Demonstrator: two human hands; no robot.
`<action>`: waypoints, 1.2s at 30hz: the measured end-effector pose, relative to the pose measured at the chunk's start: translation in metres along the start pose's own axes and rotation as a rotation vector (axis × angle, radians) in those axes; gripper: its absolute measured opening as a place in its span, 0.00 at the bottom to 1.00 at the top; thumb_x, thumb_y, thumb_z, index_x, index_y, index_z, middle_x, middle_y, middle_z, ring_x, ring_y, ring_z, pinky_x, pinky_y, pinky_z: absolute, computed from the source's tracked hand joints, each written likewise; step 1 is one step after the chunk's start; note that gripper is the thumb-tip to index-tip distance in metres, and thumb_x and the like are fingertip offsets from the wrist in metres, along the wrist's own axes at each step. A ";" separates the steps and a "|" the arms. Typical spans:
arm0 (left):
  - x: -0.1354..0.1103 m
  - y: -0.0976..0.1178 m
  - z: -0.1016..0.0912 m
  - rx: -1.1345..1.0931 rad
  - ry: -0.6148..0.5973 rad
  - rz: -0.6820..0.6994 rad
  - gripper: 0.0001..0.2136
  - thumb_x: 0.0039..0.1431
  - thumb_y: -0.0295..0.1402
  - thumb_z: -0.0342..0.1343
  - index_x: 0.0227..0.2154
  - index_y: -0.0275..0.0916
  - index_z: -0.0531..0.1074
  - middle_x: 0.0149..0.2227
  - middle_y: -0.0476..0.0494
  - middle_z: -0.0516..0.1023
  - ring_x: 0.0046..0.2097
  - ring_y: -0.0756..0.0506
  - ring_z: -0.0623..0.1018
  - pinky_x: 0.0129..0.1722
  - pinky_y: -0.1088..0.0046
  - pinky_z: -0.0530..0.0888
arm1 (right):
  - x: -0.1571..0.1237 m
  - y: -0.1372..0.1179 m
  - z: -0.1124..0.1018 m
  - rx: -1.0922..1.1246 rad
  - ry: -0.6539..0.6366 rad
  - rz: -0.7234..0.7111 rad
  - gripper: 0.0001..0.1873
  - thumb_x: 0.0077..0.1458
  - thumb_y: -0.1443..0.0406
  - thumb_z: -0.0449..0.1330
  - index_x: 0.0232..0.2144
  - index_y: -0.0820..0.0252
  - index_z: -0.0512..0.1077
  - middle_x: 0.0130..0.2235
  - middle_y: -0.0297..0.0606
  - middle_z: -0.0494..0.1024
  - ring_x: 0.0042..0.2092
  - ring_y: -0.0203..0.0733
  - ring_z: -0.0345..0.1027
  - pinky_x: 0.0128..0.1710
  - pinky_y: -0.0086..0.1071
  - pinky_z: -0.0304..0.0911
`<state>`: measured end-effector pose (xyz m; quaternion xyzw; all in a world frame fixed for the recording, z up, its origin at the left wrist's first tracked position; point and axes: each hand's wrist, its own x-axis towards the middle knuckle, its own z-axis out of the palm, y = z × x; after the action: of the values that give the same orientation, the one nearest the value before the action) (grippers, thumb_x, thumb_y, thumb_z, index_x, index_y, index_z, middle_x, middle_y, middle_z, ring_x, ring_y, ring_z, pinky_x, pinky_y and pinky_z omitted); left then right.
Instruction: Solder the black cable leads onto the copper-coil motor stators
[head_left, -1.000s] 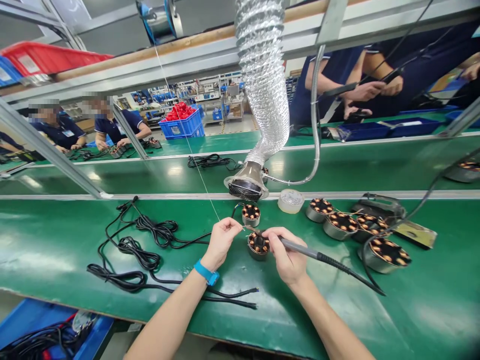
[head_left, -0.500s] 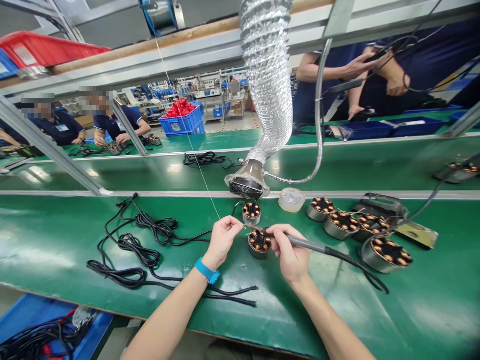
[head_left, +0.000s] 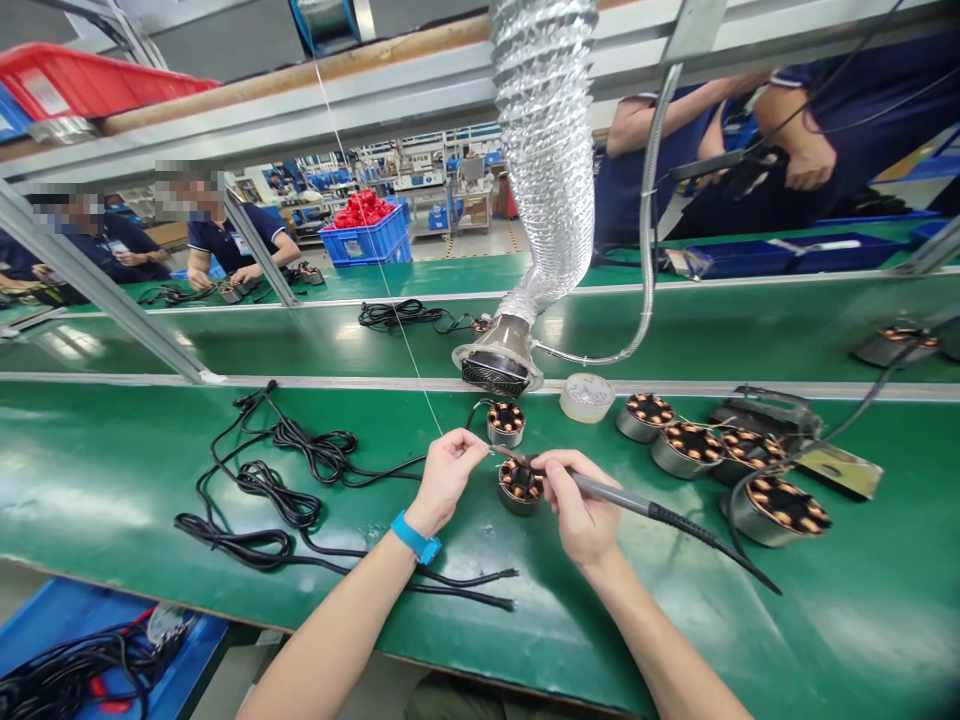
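Pinched between the fingers of my left hand is the end of a thin solder wire that runs down from a spool overhead. My right hand grips a soldering iron, its tip pointing left toward my left fingertips. Below the tip sits a motor stator with copper windings. Just behind it stands another stator with a black cable. Iron tip and wire end come close together above the nearer stator; whether they touch I cannot tell.
A fume extractor hood hangs just behind the stators. Several stators and a soldering iron stand are at right, beside a round pale container. Coiled black cables lie at left. Co-workers sit across the bench.
My hands, the iron and the wire keep nearly the same position over the stator. The view has shifted slightly. At the back right, a co-worker's arms have moved.
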<state>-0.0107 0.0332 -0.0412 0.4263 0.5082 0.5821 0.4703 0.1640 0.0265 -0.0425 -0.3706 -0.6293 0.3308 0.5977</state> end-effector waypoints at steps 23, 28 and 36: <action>0.000 0.000 -0.002 0.007 -0.015 -0.005 0.06 0.50 0.33 0.61 0.24 0.35 0.73 0.22 0.53 0.68 0.23 0.55 0.60 0.27 0.76 0.58 | -0.002 -0.002 -0.001 0.050 0.139 -0.037 0.13 0.63 0.60 0.57 0.31 0.60 0.75 0.18 0.29 0.67 0.19 0.34 0.60 0.19 0.28 0.54; 0.000 0.000 -0.001 -0.001 -0.011 -0.007 0.06 0.49 0.33 0.61 0.24 0.35 0.73 0.22 0.53 0.68 0.23 0.55 0.60 0.27 0.76 0.58 | -0.003 -0.003 -0.001 0.040 0.142 -0.054 0.12 0.63 0.61 0.56 0.31 0.60 0.76 0.18 0.29 0.67 0.18 0.34 0.60 0.19 0.28 0.54; 0.002 -0.002 -0.002 -0.016 -0.011 -0.011 0.06 0.49 0.33 0.62 0.24 0.35 0.73 0.22 0.52 0.69 0.24 0.55 0.61 0.28 0.76 0.59 | -0.002 -0.003 0.000 -0.003 0.117 -0.054 0.11 0.63 0.61 0.56 0.32 0.59 0.75 0.20 0.30 0.69 0.20 0.35 0.63 0.21 0.29 0.58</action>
<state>-0.0124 0.0345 -0.0430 0.4228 0.5035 0.5811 0.4797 0.1636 0.0232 -0.0409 -0.3730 -0.6036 0.2913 0.6417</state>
